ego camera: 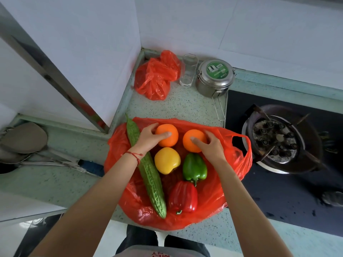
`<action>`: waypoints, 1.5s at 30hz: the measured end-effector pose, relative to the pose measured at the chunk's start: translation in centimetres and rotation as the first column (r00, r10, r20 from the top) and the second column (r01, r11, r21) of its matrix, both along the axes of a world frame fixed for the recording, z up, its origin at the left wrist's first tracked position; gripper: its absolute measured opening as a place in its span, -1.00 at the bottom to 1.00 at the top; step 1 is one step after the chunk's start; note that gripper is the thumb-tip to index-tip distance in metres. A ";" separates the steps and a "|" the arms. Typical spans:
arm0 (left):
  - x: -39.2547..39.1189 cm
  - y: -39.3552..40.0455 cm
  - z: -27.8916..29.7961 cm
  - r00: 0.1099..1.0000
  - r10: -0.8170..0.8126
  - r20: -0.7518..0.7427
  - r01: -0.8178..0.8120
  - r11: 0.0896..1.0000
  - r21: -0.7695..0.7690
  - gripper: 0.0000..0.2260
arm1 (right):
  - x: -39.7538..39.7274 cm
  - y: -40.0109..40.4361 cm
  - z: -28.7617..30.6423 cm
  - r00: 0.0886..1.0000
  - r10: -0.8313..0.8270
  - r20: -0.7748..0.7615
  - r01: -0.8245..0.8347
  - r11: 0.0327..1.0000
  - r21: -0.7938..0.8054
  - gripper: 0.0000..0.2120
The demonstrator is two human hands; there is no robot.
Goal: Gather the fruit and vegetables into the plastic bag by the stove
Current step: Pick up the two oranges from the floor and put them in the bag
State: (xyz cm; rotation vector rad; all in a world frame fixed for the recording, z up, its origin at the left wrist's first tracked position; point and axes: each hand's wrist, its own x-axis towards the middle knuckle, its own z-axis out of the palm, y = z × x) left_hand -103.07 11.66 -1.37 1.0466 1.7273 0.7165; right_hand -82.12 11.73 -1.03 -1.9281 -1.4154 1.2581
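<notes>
A red plastic bag (230, 164) lies flat and spread on the speckled counter beside the stove. On it lie a long green bitter gourd (150, 175), a yellow pepper (167, 160), a green pepper (194, 167) and a red pepper (183, 198). At the bag's far end sit two oranges. My left hand (146, 137) grips the left orange (168, 140) with thumb on top. My right hand (209, 145) grips the right orange (192, 142). Both oranges rest on the bag.
A second crumpled red bag (156, 76) sits in the back corner, next to a clear glass (187, 71) and a steel lidded tin (214, 78). The gas burner (278, 138) on the black hob is at the right. Ladles (24, 138) lie at the left.
</notes>
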 end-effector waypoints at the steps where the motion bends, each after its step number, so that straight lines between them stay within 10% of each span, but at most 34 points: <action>1: -0.1 -0.1 0.1 1.000 0.004 0.004 -0.005 1.000 0.017 -0.36 | -0.1 -0.3 0.2 1.000 -0.010 -0.006 0.010 1.000 0.025 -0.29; 9: -1.0 -1.8 1.7 0.995 0.009 0.097 -0.020 0.993 0.117 -0.45 | -0.8 -3.2 2.1 0.997 -0.059 0.043 0.048 0.972 0.232 -0.40; 16: -1.1 -5.2 2.6 0.962 -0.194 -0.192 0.246 0.920 0.305 -0.52 | -1.9 -7.7 3.6 0.974 -0.032 0.222 -0.056 0.925 0.376 -0.52; 25: -1.1 -10.2 1.7 0.642 -0.381 -0.665 0.678 0.687 0.261 -0.44 | -0.1 -16.4 2.6 0.874 -0.184 0.449 -0.041 0.894 0.446 -0.51; 45: 11.8 -25.0 2.5 0.179 -0.492 -0.852 0.976 0.196 0.092 -0.46 | 8.6 -42.1 2.3 0.553 -0.477 0.683 0.331 0.878 0.346 -0.36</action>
